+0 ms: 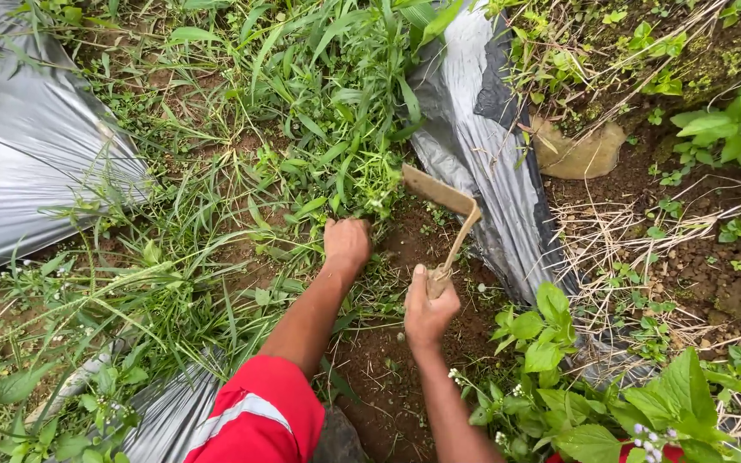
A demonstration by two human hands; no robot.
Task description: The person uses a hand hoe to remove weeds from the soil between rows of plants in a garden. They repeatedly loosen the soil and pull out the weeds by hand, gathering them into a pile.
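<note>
My right hand [428,310] is clamped around the wooden handle of the hand hoe [448,225], thumb laid up along the shaft. The handle's long axis runs up and slightly right, away from my hand, then the flat blade turns back at the top and points up-left toward the grass. So the blade sits beyond my right hand, above it and just right of my other one.

My left hand [347,243] is closed in a fist, knuckles up, right at the base of the grass clump [349,163]; whether it actually grips any stems, I cannot tell. The clump rises straight ahead of that fist.

Bare soil [388,360] lies between and beneath both hands. Grey plastic mulch sheet [508,206] runs just right of the hoe blade, another stretch well off to my left. Broad-leafed weeds [559,394] crowd beside my right wrist. My red sleeve [259,416] covers the left upper arm.
</note>
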